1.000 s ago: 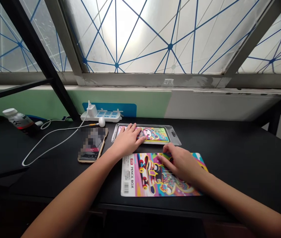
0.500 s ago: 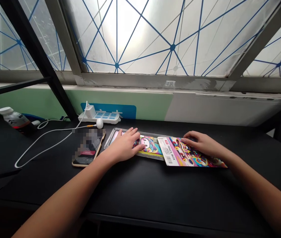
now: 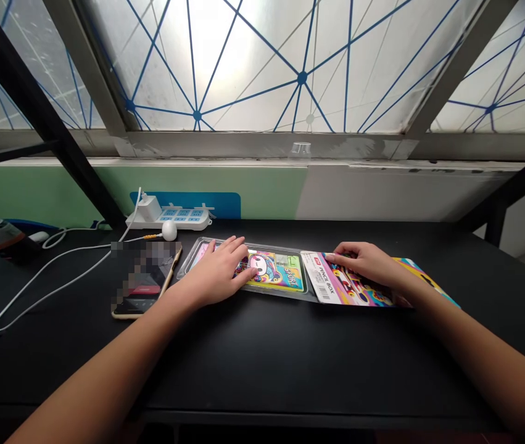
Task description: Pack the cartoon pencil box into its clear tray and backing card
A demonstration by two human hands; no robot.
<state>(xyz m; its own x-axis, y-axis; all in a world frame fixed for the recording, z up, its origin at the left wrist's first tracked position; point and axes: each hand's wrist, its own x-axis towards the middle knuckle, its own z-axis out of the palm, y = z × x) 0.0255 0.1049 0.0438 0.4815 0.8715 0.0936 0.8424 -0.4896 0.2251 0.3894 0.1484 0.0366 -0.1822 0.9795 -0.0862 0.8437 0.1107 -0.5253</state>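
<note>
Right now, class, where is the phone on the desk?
Head view, left of centre: the phone lies flat on the black desk, just left of the left hand and the pencil box, in front of the power strip.

Colourful pencil box (image 3: pixel 274 271) lies flat in clear tray, its printed card (image 3: pixel 336 285) beside.

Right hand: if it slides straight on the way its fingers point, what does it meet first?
Right hand points left along the card; first comes the pencil box in its clear tray, likely.
</note>
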